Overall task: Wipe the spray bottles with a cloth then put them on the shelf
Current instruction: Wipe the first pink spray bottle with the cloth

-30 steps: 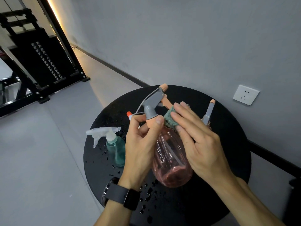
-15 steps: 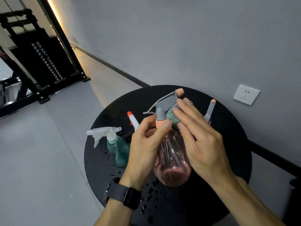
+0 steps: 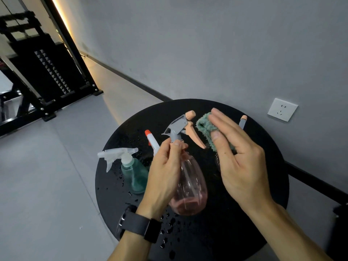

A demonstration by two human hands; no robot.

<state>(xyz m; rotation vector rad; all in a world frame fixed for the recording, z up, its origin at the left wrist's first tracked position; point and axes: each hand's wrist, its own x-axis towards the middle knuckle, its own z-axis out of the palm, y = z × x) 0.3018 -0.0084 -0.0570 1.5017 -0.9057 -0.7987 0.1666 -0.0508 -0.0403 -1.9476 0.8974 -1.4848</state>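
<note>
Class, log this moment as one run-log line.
left hand: grips pink spray bottle neck | right hand: holds green cloth, off bottle | stage: wiping

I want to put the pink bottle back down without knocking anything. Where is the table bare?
Bare: the near-right part of the black table, under the right hand, though wet near the watch. Crowded: the left, with the teal bottle and orange-tipped sprayer; another sprayer stands far right.

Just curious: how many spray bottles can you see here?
4. A pink bottle held in the left hand; a teal bottle left of it; a red-tipped sprayer behind that hand; a grey nozzle behind the right hand. The last two are mostly hidden.
</note>
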